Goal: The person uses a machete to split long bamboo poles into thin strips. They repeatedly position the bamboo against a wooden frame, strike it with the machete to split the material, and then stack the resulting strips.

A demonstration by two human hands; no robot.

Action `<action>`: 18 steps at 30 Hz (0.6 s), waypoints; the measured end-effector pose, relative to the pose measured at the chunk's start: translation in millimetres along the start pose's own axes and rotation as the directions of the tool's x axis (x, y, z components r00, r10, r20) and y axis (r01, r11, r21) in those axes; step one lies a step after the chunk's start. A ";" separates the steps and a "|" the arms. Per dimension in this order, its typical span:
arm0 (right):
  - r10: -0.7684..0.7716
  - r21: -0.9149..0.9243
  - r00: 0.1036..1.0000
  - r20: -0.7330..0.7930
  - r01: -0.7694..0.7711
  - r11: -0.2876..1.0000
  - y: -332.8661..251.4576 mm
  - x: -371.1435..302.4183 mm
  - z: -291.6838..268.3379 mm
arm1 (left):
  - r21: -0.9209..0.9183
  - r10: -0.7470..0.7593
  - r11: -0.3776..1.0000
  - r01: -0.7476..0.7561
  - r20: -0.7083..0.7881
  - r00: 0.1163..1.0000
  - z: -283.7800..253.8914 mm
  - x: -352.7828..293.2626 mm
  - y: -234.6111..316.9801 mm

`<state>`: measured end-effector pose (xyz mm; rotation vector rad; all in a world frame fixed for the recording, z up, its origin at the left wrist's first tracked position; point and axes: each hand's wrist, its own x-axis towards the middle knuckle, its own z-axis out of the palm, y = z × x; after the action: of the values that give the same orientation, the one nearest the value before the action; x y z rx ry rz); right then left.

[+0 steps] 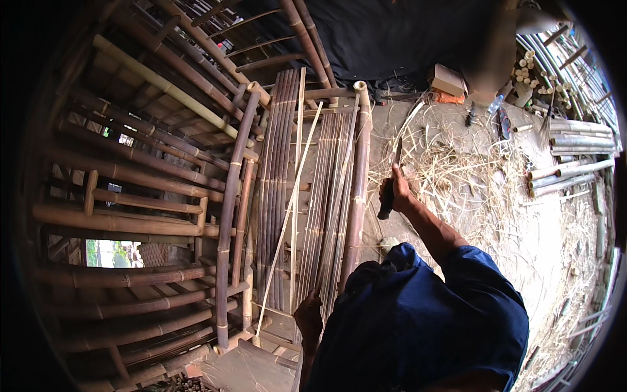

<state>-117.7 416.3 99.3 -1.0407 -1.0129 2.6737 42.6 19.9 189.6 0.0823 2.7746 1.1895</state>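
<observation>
My right hand (pixel 400 191) is closed around the dark handle of a knife (pixel 398 151), thumb toward the blade. The blade points away from me, over the floor to the right of a bamboo bench frame (pixel 356 196). At the lower middle, my left hand (pixel 309 317) is closed on a long thin bamboo strip (pixel 342 209) that runs lengthwise over the bench's slats. Its fingertips are partly in shadow. Brown bamboo slats (pixel 274 189) lie side by side along the bench, and two pale strips (pixel 287 225) rest loosely across them.
Bamboo frames (pixel 225 248) stand stacked on the left. Pale shavings (pixel 457 170) litter the floor at right. Farther off are a cardboard box (pixel 448 81), a plastic bottle (pixel 496 103) and bamboo poles (pixel 578 142). A black sheet (pixel 405 39) hangs at the back.
</observation>
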 end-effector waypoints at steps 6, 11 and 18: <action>0.166 -0.070 0.978 -0.128 -0.176 0.982 34.3 17.5 -57.5 | -0.062 -0.176 0.981 0.185 0.120 0.977 4.3 8.0 26.2; 0.202 -0.107 0.952 -0.232 -0.231 0.967 47.2 23.8 -87.9 | -0.027 -0.217 0.973 0.228 0.222 0.951 8.2 15.3 28.7; -0.288 -0.904 0.953 0.091 0.201 0.378 7.5 8.5 -89.1 | 0.001 -0.222 0.973 0.231 0.273 0.936 24.3 22.6 36.4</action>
<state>-66.8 462.2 41.2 -0.9311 -2.5005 1.6581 23.5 64.6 197.3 -0.0716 2.4496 1.0731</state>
